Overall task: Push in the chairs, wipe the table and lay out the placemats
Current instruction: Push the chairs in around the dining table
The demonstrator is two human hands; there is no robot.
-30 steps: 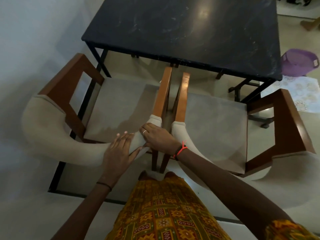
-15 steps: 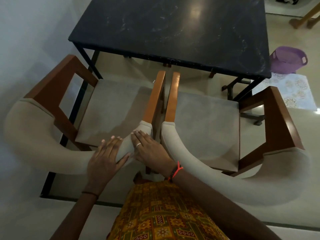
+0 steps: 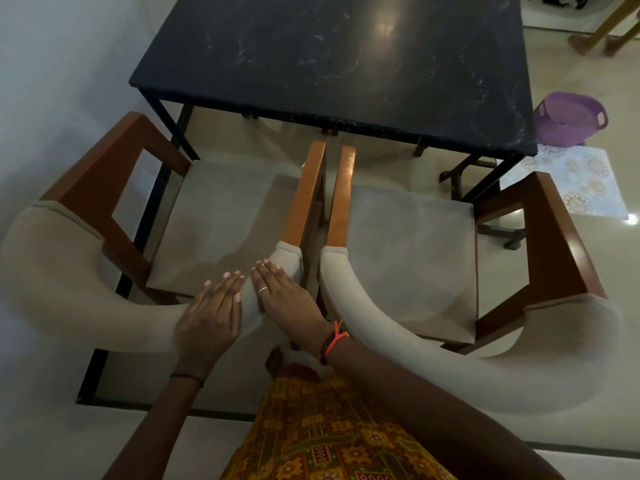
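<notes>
Two wooden armchairs with beige padded backs stand side by side before a black marble-topped table (image 3: 332,57). Both my hands press flat on the curved backrest of the left chair (image 3: 225,216), near its right end. My left hand (image 3: 211,313) lies with straight fingers on the padding. My right hand (image 3: 284,296), with a ring and a red wrist thread, lies beside it, its fingertips near the armrest's end. The right chair (image 3: 412,251) stands untouched, its armrest almost against the left chair's. Both seats sit mostly outside the table's edge.
A grey wall runs along the left, close to the left chair. A purple plastic basket (image 3: 571,119) sits on the floor right of the table, with a patterned floral mat (image 3: 568,178) in front of it. Wooden furniture legs (image 3: 609,29) show at top right.
The view has shifted. My right hand's fingers have straightened and now lie flat on the backrest. The left chair has edged a little towards the table.
</notes>
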